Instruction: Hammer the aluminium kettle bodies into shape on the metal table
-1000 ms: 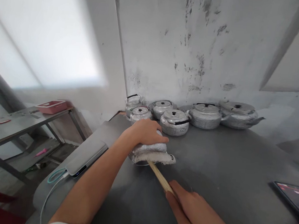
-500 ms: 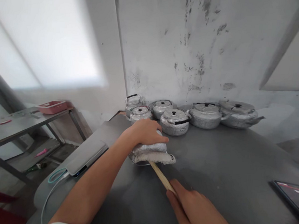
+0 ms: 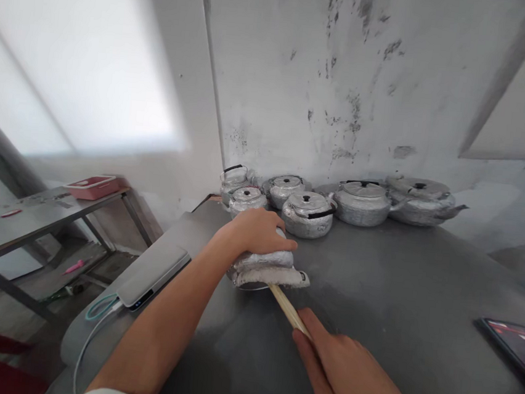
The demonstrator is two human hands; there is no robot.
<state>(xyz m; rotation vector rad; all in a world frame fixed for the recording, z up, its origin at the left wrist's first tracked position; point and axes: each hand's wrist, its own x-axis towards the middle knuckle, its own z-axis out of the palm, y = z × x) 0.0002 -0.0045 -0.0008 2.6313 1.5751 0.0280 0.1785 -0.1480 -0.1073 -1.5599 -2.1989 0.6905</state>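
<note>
My left hand [image 3: 259, 231] is wrapped over a small silver metal kettle [image 3: 266, 259], gripping it from above on the grey table. The kettle appears tipped over, with a pale, rough-edged strip [image 3: 278, 276] along its near side. I cannot make out whether that strip belongs to the kettle or to a tool. In my right hand [image 3: 330, 358] is a light wooden stick-like handle [image 3: 287, 304], held between thumb and fingers. It slants up and left, its far end meeting the pale strip; the tip is hidden.
Several silver kettles stand along the wall, including a lidded one [image 3: 308, 215] just behind my left hand and a large spouted one [image 3: 420, 203]. A power bank [image 3: 155, 278] with a cable lies at left, a tablet-like device [image 3: 515, 345] at right. A side table holds a red basket [image 3: 96, 187].
The wooden handle's far end has shifted slightly to the right along the pale strip. My left hand and the kettle stay nearly in place.
</note>
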